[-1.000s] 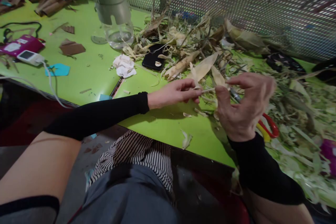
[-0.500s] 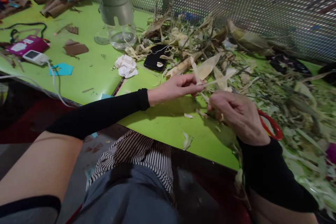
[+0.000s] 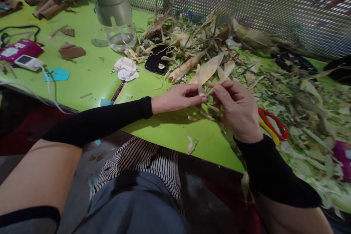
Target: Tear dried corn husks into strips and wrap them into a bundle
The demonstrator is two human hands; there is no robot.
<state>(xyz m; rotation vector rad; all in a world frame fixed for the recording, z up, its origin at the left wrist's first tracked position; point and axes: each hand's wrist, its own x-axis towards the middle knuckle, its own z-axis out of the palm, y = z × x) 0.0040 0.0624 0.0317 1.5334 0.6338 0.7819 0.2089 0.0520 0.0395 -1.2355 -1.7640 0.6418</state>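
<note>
My left hand (image 3: 178,98) and my right hand (image 3: 236,109) meet above the green table (image 3: 90,76), both pinching a thin strip of dried husk (image 3: 211,88) between thumb and fingers. A broader pale husk leaf (image 3: 208,69) lies just behind the fingertips. Red-and-yellow-handled scissors (image 3: 271,126) lie on the table right beside my right wrist. Both forearms wear black sleeves.
A heap of dried husks and stalks (image 3: 287,91) covers the table's right and back. A black phone (image 3: 156,60), crumpled white paper (image 3: 124,69), a glass jug with grey lid (image 3: 113,11), a pink device (image 3: 19,48) and a perforated metal screen (image 3: 246,3) are nearby.
My right hand dropped toward the table, then came back up and left to meet my left hand at the husk strip. The left hand stayed nearly still.
</note>
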